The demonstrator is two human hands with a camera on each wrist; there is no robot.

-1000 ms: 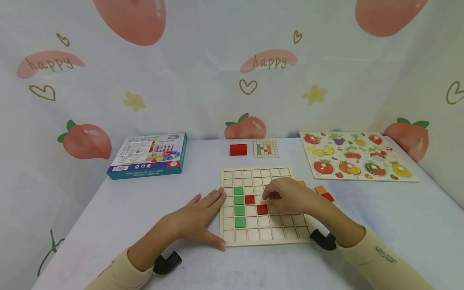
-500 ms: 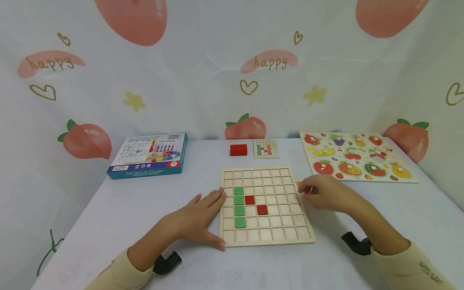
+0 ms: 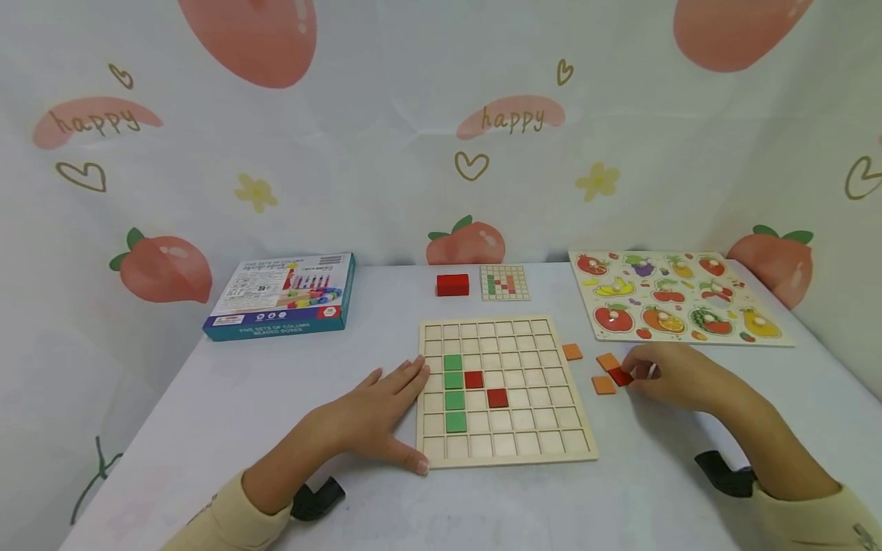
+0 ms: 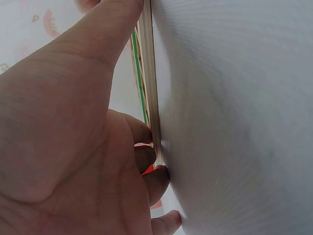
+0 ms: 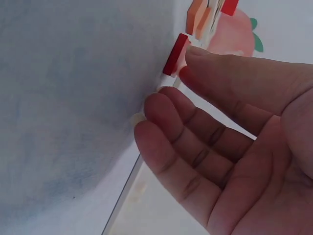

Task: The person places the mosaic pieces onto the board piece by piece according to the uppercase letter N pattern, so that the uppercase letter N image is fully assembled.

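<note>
A wooden grid board (image 3: 506,450) lies on the table, with several green tiles (image 3: 455,400) in one column and two red tiles (image 3: 498,398) in its cells. The left hand (image 3: 368,421) rests spread along the board's left edge; the left wrist view has this hand (image 4: 83,122) with its fingertips against the board's side (image 4: 152,98). To the right of the board, the right hand (image 3: 682,375) pinches the edge of a loose red tile (image 3: 620,376) beside orange tiles (image 3: 603,385). In the right wrist view, thumb and forefinger of this hand (image 5: 244,117) meet at the red tile (image 5: 176,55).
Behind the board are a red block (image 3: 452,285) and a small pattern card (image 3: 505,282). A boxed set (image 3: 279,297) lies at the back left, a fruit puzzle board (image 3: 678,298) at the back right. One orange tile (image 3: 572,352) lies near the grid board's right edge.
The right hand has moved right, from over the grid board past its right edge to the loose red tile, uncovering the orange tiles. The left hand has stayed in place.
</note>
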